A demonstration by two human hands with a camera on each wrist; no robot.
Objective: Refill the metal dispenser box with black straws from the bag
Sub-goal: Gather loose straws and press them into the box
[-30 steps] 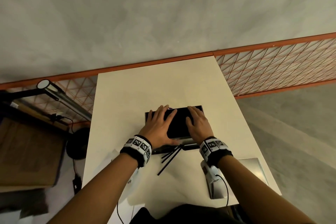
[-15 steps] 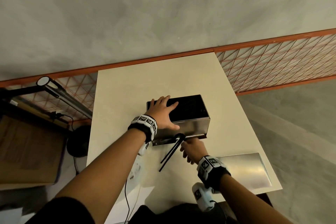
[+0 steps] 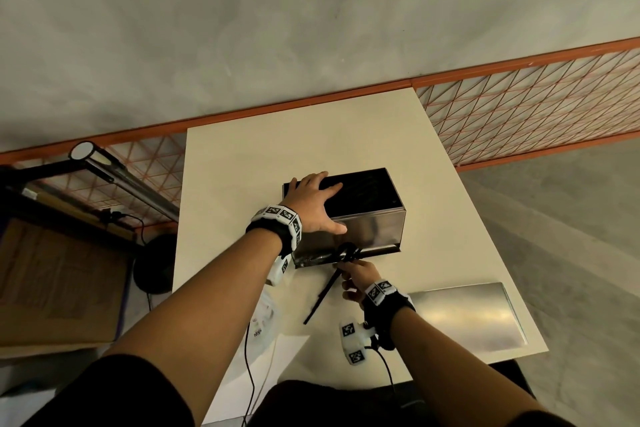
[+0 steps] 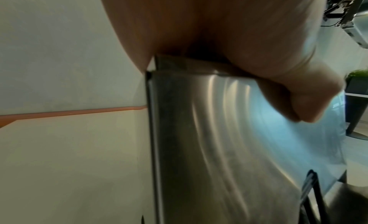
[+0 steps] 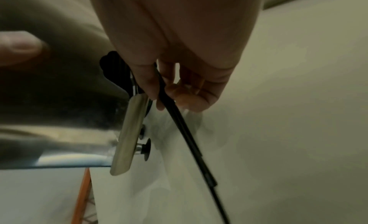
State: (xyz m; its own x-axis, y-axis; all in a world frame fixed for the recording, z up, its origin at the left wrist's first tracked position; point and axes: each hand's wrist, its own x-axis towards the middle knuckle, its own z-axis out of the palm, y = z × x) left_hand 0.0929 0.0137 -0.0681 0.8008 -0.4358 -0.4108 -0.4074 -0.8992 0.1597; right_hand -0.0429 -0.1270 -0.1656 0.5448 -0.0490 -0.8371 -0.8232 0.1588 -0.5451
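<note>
The metal dispenser box point(image 3: 367, 229) stands open-topped in the middle of the white table point(image 3: 311, 149), its inside dark. My left hand point(image 3: 311, 201) lies flat over the box's top left corner, fingers spread, with the thumb pressed on the shiny front face point(image 4: 239, 148). At the box's front tray, my right hand point(image 3: 356, 274) pinches black straws point(image 3: 325, 288) that slant down onto the table. In the right wrist view its fingers point(image 5: 147, 86) curl round a straw point(image 5: 191, 141) beside the tray lip point(image 5: 129, 133).
The box's flat metal lid point(image 3: 464, 315) lies at the table's near right corner. A clear plastic bag point(image 3: 263, 315) lies near the front edge under my left forearm. An orange mesh railing point(image 3: 519, 107) runs behind the table, and a lamp point(image 3: 121, 177) stands at the left.
My right hand left the top of the box, dropped to the front tray and took hold of the black straws there. The left hand stayed on top of the box.
</note>
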